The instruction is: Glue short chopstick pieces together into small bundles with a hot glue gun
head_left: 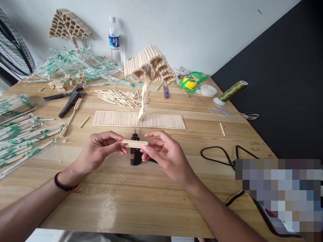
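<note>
Head view, mid-frame: the left hand (101,148) pinched a short, flat bundle of pale wooden sticks (135,144); the right hand (165,151) touched its right end, grip unclear. It seemed light, stiff, snappable, best held by the ends.

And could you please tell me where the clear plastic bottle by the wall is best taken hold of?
Probably around the blue label, from the front: the clear plastic bottle stands upright with the wall behind it, and wrappers crowd its base, while its rounded middle shows above them.
</note>
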Action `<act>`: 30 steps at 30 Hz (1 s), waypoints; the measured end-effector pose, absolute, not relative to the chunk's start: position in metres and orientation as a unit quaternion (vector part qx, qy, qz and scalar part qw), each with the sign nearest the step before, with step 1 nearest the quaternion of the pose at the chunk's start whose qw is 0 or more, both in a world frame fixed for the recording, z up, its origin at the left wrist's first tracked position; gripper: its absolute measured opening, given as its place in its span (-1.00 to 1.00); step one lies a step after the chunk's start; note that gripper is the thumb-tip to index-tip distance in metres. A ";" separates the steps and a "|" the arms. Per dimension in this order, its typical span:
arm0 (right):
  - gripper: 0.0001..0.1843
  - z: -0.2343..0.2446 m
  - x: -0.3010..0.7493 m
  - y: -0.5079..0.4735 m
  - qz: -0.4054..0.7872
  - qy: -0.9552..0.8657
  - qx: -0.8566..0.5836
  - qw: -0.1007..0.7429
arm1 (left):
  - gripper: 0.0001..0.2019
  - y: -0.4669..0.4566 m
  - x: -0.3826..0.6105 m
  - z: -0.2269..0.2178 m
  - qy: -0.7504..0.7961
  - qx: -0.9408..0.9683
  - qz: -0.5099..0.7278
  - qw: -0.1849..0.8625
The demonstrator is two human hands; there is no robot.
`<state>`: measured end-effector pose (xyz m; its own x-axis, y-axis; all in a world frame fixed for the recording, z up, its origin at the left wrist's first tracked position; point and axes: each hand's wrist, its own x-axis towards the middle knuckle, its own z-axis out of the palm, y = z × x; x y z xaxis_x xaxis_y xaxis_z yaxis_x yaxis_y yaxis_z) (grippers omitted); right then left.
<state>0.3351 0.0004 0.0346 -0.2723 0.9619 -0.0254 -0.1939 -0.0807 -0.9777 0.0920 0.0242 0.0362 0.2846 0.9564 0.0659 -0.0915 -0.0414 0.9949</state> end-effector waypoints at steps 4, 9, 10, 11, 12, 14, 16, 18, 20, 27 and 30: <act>-0.79 0.032 0.333 0.000 0.613 -0.512 -0.379 0.468 | -0.75 0.024 0.093 0.037 0.405 0.555 0.446 0.574; -0.78 0.030 0.332 -0.001 0.619 -0.505 -0.372 0.472 | -0.75 0.023 0.095 0.039 0.419 0.550 0.433 0.578; -0.78 0.030 0.332 -0.001 0.622 -0.501 -0.371 0.474 | -0.76 0.023 0.095 0.039 0.418 0.549 0.433 0.580; -0.77 0.030 0.332 -0.001 0.625 -0.496 -0.370 0.475 | -0.77 0.022 0.095 0.039 0.414 0.548 0.434 0.583; -0.76 0.030 0.332 -0.002 0.628 -0.492 -0.369 0.477 | -0.77 0.022 0.095 0.039 0.409 0.547 0.434 0.587; -0.74 0.030 0.331 -0.002 0.631 -0.486 -0.368 0.480 | -0.78 0.022 0.095 0.039 0.400 0.545 0.435 0.595; -0.73 0.031 0.331 -0.003 0.632 -0.481 -0.369 0.483 | -0.78 0.022 0.095 0.040 0.397 0.542 0.431 0.602; -0.73 0.032 0.330 -0.004 0.631 -0.480 -0.372 0.483 | -0.78 0.022 0.095 0.041 0.403 0.542 0.425 0.603; -0.72 0.033 0.330 -0.005 0.629 -0.478 -0.377 0.483 | -0.78 0.022 0.095 0.042 0.411 0.544 0.416 0.602; -0.70 0.037 0.330 -0.004 0.607 -0.483 -0.395 0.492 | -0.79 0.021 0.096 0.044 0.421 0.552 0.409 0.592; -0.73 0.038 0.330 -0.004 0.560 -0.504 -0.418 0.508 | -0.76 0.021 0.097 0.040 0.429 0.566 0.401 0.579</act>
<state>0.3304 -0.0042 0.0377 -0.1345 0.9900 0.0435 -0.1475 0.0234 -0.9888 0.0972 0.0208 0.0402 0.3104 0.9496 -0.0430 0.0218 0.0381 0.9990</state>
